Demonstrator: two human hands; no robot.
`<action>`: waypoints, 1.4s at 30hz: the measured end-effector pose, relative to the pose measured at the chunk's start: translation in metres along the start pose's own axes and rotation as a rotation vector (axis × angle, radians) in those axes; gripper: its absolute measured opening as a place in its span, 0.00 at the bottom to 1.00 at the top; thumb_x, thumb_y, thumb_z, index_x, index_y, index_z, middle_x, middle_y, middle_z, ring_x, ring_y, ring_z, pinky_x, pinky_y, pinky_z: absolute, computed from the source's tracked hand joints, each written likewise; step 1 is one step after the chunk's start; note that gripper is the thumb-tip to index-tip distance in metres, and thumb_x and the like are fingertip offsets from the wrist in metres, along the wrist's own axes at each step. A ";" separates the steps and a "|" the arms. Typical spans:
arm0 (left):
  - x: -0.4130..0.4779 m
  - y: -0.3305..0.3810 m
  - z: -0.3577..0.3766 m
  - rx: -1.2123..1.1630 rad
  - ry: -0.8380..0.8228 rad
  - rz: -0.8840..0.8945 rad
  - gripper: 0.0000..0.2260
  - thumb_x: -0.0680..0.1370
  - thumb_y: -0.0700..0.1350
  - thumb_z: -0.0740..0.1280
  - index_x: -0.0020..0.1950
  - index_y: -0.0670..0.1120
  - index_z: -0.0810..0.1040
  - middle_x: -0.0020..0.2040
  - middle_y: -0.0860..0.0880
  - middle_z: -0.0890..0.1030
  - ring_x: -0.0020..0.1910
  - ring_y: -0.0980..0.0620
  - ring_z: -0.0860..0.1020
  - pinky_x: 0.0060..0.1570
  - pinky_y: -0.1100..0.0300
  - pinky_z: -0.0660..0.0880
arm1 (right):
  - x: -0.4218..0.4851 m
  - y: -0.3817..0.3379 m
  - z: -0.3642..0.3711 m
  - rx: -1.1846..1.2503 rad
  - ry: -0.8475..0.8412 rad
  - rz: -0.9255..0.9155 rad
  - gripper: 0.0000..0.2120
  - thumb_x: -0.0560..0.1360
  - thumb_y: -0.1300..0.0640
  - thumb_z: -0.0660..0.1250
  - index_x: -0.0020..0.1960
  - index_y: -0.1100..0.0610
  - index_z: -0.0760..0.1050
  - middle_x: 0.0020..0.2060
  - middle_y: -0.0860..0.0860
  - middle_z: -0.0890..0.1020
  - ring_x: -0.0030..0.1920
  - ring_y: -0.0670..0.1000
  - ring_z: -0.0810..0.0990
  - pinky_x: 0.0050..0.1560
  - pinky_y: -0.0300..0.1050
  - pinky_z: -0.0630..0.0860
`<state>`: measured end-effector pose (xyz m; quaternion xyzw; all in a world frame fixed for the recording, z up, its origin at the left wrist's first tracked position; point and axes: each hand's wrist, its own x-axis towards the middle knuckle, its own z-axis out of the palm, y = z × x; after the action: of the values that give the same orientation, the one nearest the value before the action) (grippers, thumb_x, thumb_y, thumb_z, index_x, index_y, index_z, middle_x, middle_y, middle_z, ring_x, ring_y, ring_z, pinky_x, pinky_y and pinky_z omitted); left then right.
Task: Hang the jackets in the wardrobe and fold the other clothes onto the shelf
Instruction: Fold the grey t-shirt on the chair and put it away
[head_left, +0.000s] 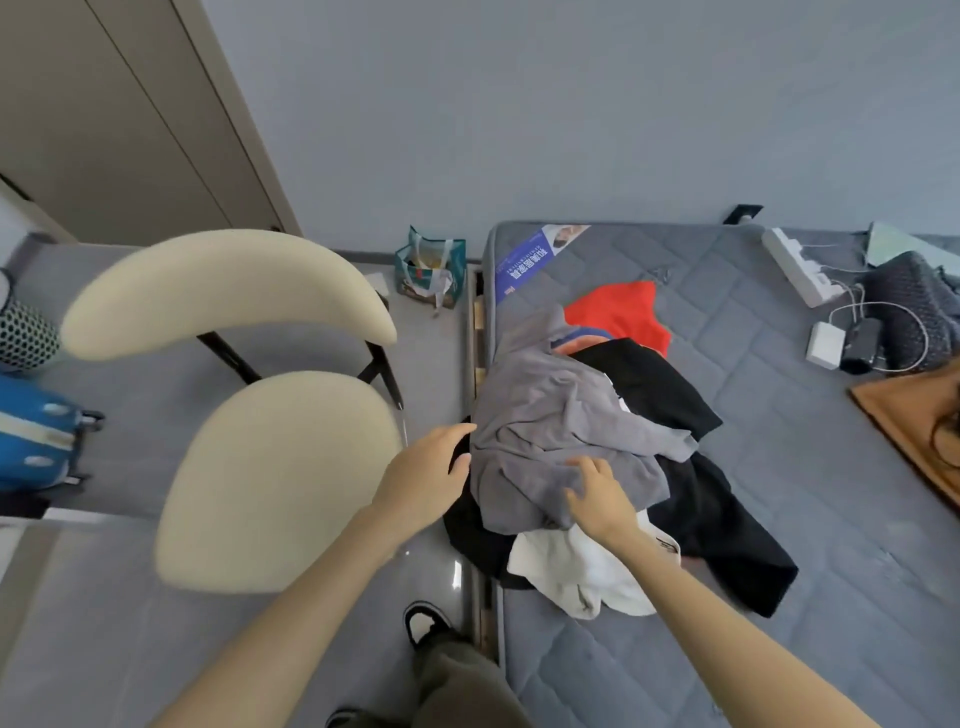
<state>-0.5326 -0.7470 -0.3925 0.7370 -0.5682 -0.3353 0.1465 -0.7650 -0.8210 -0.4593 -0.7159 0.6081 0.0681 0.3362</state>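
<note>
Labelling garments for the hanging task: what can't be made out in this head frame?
Head view:
Black garment: largely under the grey garment; type unclear.
Orange garment: partly under the grey garment.
Brown item: cut off by the right edge.
Left hand: blurred at the grey garment's edge; grip unclear.

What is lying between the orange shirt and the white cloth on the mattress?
The head view shows a grey garment and black clothes piled between them.
</note>
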 end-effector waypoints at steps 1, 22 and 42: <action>0.003 -0.005 0.007 0.000 -0.015 -0.013 0.19 0.83 0.47 0.56 0.75 0.53 0.64 0.72 0.53 0.69 0.69 0.52 0.68 0.64 0.57 0.67 | 0.010 0.005 0.006 0.016 -0.017 0.014 0.20 0.79 0.59 0.61 0.71 0.56 0.65 0.71 0.55 0.64 0.61 0.58 0.75 0.55 0.49 0.73; 0.046 -0.009 0.066 -0.056 -0.099 -0.008 0.20 0.83 0.46 0.57 0.76 0.52 0.63 0.72 0.52 0.68 0.69 0.52 0.68 0.65 0.55 0.68 | 0.035 0.038 0.013 0.016 -0.302 -0.034 0.07 0.75 0.51 0.68 0.52 0.50 0.80 0.39 0.43 0.82 0.45 0.45 0.80 0.55 0.43 0.75; 0.151 -0.003 0.115 -0.635 -0.271 -0.399 0.32 0.76 0.66 0.61 0.77 0.56 0.60 0.74 0.53 0.66 0.70 0.52 0.67 0.59 0.58 0.64 | 0.071 0.031 -0.001 0.649 -0.070 -0.028 0.07 0.67 0.55 0.79 0.41 0.50 0.82 0.33 0.44 0.82 0.34 0.39 0.76 0.41 0.33 0.71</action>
<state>-0.5867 -0.8681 -0.5282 0.7001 -0.2961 -0.6104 0.2228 -0.7757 -0.8814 -0.5063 -0.5770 0.5761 -0.1094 0.5685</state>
